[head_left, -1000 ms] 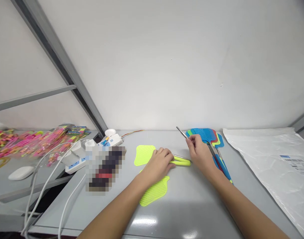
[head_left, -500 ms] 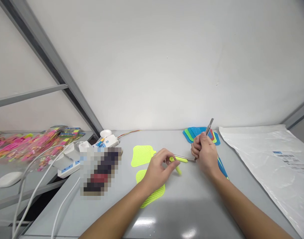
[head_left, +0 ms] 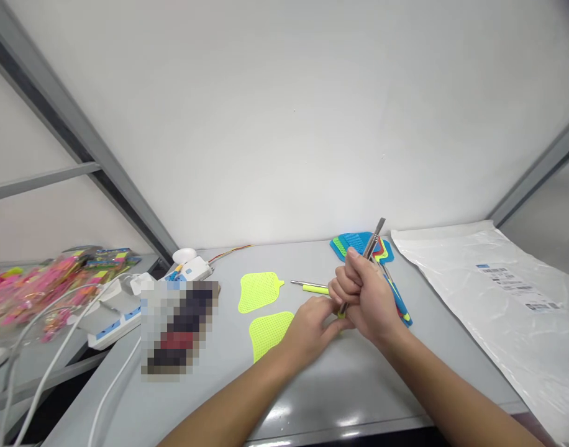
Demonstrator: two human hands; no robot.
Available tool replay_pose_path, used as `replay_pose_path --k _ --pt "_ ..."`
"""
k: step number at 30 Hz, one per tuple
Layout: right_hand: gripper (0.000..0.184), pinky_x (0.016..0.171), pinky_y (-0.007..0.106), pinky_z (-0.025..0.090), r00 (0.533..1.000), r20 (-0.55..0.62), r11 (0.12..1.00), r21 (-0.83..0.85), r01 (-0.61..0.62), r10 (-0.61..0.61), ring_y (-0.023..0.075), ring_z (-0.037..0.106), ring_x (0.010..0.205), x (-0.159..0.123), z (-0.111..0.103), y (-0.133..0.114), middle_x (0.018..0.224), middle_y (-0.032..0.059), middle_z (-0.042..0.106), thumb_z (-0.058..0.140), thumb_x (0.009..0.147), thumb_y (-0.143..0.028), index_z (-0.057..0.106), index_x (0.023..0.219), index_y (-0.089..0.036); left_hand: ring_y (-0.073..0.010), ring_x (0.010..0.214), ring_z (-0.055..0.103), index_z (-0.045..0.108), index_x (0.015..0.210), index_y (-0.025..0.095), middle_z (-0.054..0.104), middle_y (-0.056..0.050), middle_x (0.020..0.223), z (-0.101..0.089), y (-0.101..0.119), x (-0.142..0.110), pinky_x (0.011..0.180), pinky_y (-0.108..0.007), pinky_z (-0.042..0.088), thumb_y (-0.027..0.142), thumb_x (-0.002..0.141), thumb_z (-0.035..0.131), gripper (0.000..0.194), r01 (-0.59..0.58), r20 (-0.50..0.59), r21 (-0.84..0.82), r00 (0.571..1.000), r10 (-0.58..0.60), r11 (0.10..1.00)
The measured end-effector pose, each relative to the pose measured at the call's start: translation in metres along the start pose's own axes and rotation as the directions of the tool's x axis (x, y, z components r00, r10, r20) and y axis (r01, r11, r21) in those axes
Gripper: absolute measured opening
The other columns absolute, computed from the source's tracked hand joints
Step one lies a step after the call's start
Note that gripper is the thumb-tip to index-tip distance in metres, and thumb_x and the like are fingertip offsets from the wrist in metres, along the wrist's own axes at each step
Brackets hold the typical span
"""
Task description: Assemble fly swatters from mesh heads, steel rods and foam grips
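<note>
“Two hands meet here: what does each of ours hold?”

“Our right hand (head_left: 363, 295) is closed in a fist around a metal rod (head_left: 374, 238), perhaps more than one, tilted, its top above the thumb. Our left hand (head_left: 312, 329) seems to pinch a yellow-green handle (head_left: 341, 314) at the rod's lower end; our fingers hide most of it.”

“How should we work that joint?”

“We'd keep rod and handle in one straight line, grip close to where they meet, and press steadily rather than wrench. How far it's seated, we can't tell.”

“Anything to mind?”

“Our left forearm crosses over the nearer mesh paddle (head_left: 269, 330), so we'd avoid dragging it. The farther mesh paddle (head_left: 258, 292) lies flat on the desk (head_left: 340, 382), and a second handled rod (head_left: 315, 288) rests between it and our right hand.”
</note>
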State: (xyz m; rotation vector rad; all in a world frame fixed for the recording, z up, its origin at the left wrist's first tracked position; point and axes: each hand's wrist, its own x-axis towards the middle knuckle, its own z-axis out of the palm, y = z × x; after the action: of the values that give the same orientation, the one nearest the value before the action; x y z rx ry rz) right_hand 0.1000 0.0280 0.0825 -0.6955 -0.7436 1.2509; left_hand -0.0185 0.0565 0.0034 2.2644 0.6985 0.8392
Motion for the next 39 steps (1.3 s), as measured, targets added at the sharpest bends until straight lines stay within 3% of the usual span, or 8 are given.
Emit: replay_pose_path --k 10,16,20,23,26,30,34,39 --pt "0.050 0.046 0.026 0.021 0.986 0.163 0.943 -0.320 0.084 -0.033 0.0085 0.021 0.045 -0.002 -0.008 0.007 0.047 -0.0084 0.022 0.051 0.090 -0.046 0.027 0.053 -0.022 -0.0177 0.085 0.062 0.065 0.091 0.020 0.068 -0.002 0.092 -0.003 0.004 0.003 0.077 -0.029 0.048 0.024 0.087 0.059 0.008 -0.020 0.030 -0.069 0.999 0.022 0.997" --pt "0.042 0.054 0.026 0.029 0.973 0.228 0.728 -0.673 0.131 0.036 0.0110 0.035 0.057 -0.007 -0.024 0.010 0.060 -0.0043 0.036 0.044 0.093 -0.046 0.040 0.061 -0.020 -0.0190 0.090 0.063 0.067 0.092 0.019 0.070 -0.003 0.095 -0.003 0.001 0.004 0.081 -0.030 0.050 0.019 0.087 0.057 0.011 -0.017 0.052 -0.086 0.998 0.022 0.996" --pt "0.029 0.072 0.028 0.040 0.963 0.270 0.633 -0.746 0.206 0.004 0.0153 0.051 0.077 -0.013 -0.035 0.019 0.081 0.0007 0.055 0.043 0.095 -0.039 0.053 0.076 -0.020 -0.0200 0.100 0.062 0.066 0.103 0.021 0.068 -0.004 0.107 -0.005 0.000 0.004 0.086 -0.033 0.050 0.020 0.089 0.054 0.019 -0.053 0.070 -0.082 0.996 0.059 0.995" --pt "0.026 0.088 0.030 0.040 0.959 0.280 0.648 -0.723 0.239 -0.042 0.0181 0.055 0.095 -0.018 -0.039 0.022 0.098 0.0034 0.061 0.041 0.096 -0.036 0.060 0.086 -0.021 -0.0199 0.107 0.059 0.065 0.110 0.022 0.065 -0.005 0.117 -0.007 0.004 0.004 0.092 -0.034 0.048 0.021 0.090 0.053 0.023 -0.127 0.090 -0.086 0.987 0.135 0.988" --pt "0.027 0.091 0.032 0.041 0.959 0.283 0.692 -0.690 0.213 -0.014 0.0191 0.057 0.095 -0.020 -0.041 0.023 0.098 0.0042 0.064 0.041 0.097 -0.038 0.062 0.092 -0.022 -0.0191 0.111 0.057 0.064 0.111 0.021 0.063 -0.006 0.121 -0.010 0.007 0.005 0.095 -0.034 0.045 0.024 0.091 0.053 0.023 -0.186 0.078 -0.055 0.979 0.190 0.981" --pt "0.030 0.087 0.032 0.043 0.973 0.228 0.746 -0.650 0.144 0.011 0.0193 0.058 0.091 -0.021 -0.048 0.024 0.093 0.0040 0.064 0.040 0.096 -0.041 0.060 0.085 -0.021 -0.0200 0.097 0.061 0.068 0.093 0.022 0.069 -0.004 0.098 -0.018 0.002 0.004 0.086 -0.035 0.044 0.032 0.092 0.053 0.018 -0.192 0.151 0.133 0.974 0.171 0.972" --pt "0.037 0.086 0.033 0.043 0.978 0.204 0.697 -0.706 0.126 0.030 0.0206 0.057 0.091 -0.027 -0.059 0.028 0.090 0.0051 0.063 0.039 0.096 -0.044 0.054 0.071 -0.020 -0.0178 0.076 0.059 0.067 0.085 0.021 0.066 -0.002 0.073 -0.021 -0.005 0.002 0.077 -0.034 0.040 0.039 0.092 0.052 0.025 -0.178 0.150 0.249 0.978 0.144 0.952" --pt "0.035 0.069 0.031 0.046 0.969 0.168 0.734 -0.633 0.245 -0.178 0.0172 0.056 0.073 -0.034 -0.070 0.037 0.084 0.0046 0.059 0.035 0.097 -0.044 0.050 0.075 -0.022 -0.0141 0.064 0.053 0.067 0.082 0.020 0.061 0.001 0.062 -0.015 -0.002 0.001 0.070 -0.032 0.038 0.048 0.087 0.057 0.029 -0.283 0.084 0.205 0.959 0.271 0.937"
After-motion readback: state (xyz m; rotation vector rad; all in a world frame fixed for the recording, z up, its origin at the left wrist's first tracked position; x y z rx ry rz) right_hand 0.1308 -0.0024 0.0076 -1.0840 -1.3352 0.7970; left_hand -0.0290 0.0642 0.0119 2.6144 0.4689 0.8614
